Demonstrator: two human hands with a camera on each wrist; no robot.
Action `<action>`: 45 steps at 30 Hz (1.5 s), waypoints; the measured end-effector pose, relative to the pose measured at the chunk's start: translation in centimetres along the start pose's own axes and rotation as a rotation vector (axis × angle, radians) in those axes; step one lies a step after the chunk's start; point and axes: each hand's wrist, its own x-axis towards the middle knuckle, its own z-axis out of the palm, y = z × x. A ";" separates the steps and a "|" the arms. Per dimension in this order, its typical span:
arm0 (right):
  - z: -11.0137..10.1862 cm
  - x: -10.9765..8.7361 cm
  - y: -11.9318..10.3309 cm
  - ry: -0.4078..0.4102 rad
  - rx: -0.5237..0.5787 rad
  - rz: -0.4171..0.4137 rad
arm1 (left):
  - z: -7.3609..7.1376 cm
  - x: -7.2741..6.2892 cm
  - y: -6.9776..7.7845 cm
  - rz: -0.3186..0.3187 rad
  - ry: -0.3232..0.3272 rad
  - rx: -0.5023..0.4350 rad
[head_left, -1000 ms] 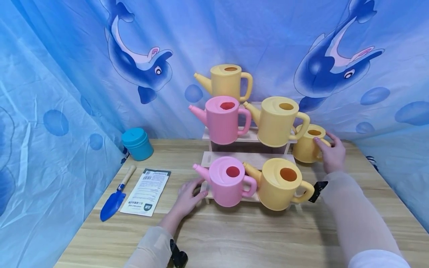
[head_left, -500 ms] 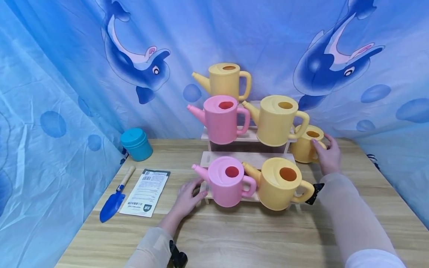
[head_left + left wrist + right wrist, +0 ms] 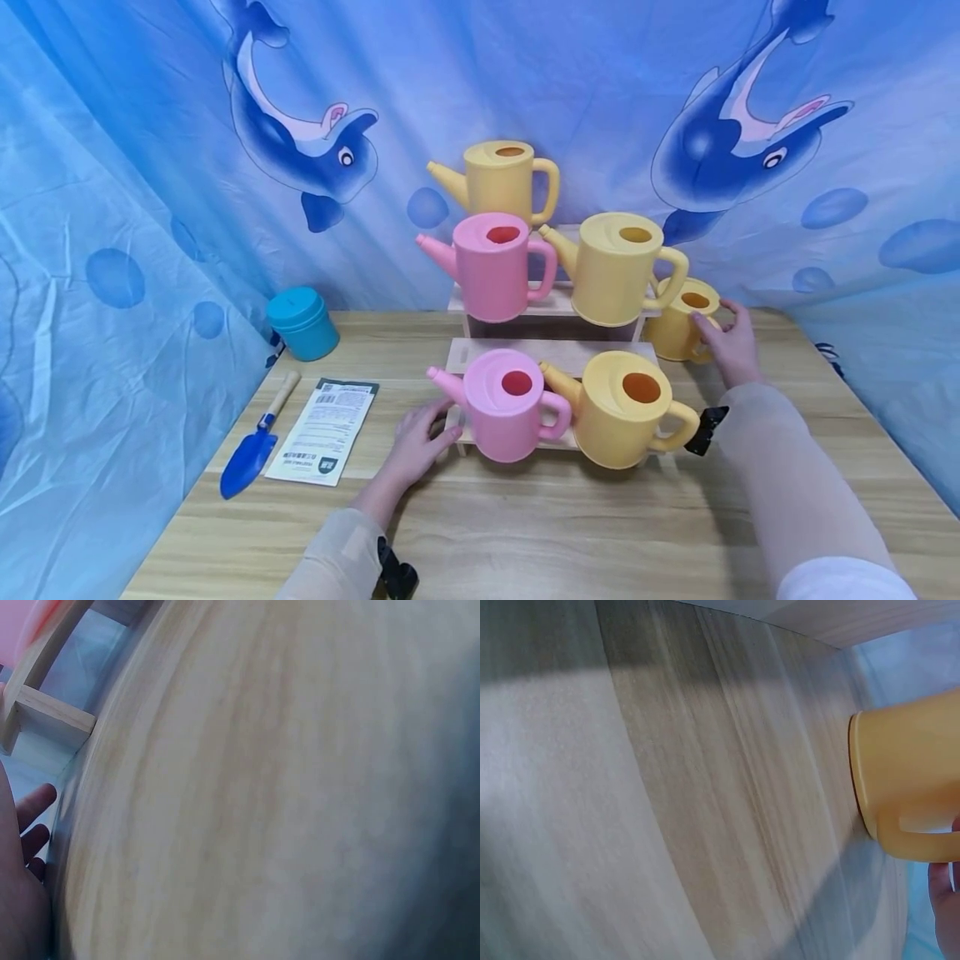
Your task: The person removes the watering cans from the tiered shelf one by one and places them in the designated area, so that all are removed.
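A blue dolphin-print curtain (image 3: 585, 50) backs everything, and before it spreads the wood-grain tabletop (image 3: 555, 533), broad in front of the stepped wooden stand (image 3: 558, 354) and narrower at the right, where its edge slants past near the right hand (image 3: 737, 346). Five watering cans (image 3: 615, 417), pink and yellow, stand on the tiers. The gripped yellow can (image 3: 667, 329) stands upright on the tabletop just beside the stand's right end, smooth, its round mouth darker orange inside, its spout hidden. Thumb and fingers pinch its looped handle (image 3: 922, 846). The left hand (image 3: 418, 437) meets the stand's left end, thumb and forefinger spread; whether they pinch the wood I cannot tell
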 end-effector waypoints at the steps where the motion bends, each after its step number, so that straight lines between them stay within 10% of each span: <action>1: -0.1 0.0 -0.1 -0.002 -0.011 -0.001 | 0.0 0.0 0.0 -0.001 -0.002 0.001; 21: -4.7 2.5 -9.8 -0.055 -0.076 0.036 | 0.1 0.1 -0.2 -0.010 -0.007 0.004; 45: -3.1 2.6 -23.4 -0.238 -0.172 -0.082 | -0.1 0.0 0.0 -0.026 -0.003 -0.003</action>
